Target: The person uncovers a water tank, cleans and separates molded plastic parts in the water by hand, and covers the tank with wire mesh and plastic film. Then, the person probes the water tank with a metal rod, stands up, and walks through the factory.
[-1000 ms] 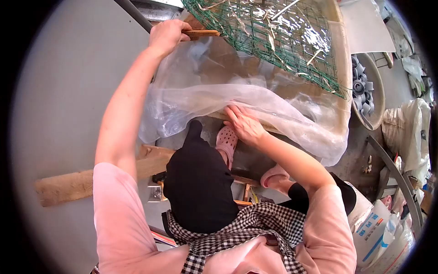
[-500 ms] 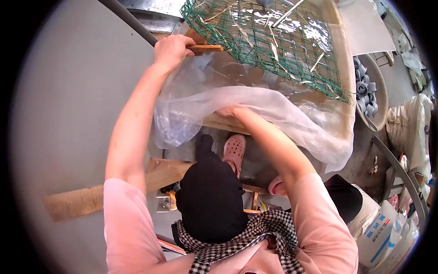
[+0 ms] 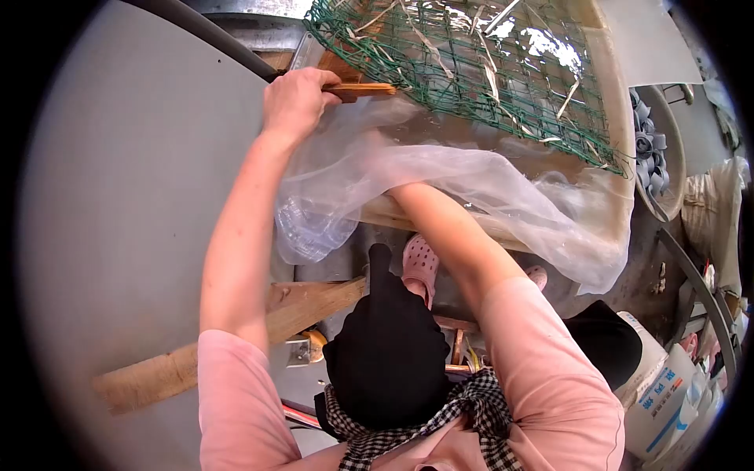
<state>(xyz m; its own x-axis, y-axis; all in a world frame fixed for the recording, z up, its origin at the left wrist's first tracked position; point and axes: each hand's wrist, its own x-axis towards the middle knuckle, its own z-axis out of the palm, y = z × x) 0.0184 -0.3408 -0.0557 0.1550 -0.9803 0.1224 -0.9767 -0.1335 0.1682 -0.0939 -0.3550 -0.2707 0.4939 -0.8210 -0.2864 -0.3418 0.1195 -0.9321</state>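
Note:
My left hand (image 3: 294, 98) is closed around the end of a flat wooden stick (image 3: 363, 92), which runs under the edge of a green wire mesh (image 3: 471, 71) with dry straw caught in it. A translucent plastic sheet (image 3: 479, 177) is bunched over the wooden frame edge (image 3: 385, 212) below the mesh. My right forearm (image 3: 444, 228) reaches in under this sheet. The right hand itself is covered by the plastic, so its fingers cannot be made out.
A rough wooden plank (image 3: 236, 337) lies on the grey floor at the left. A black pipe (image 3: 212, 35) slants across the top left. At the right stand a round basin of grey pieces (image 3: 656, 149) and white sacks (image 3: 667, 392). Pink clogs (image 3: 420, 263) show below.
My right hand has slid forward from on top of the sheet's edge to underneath the plastic, out of sight. My left hand has kept hold of the wooden stick.

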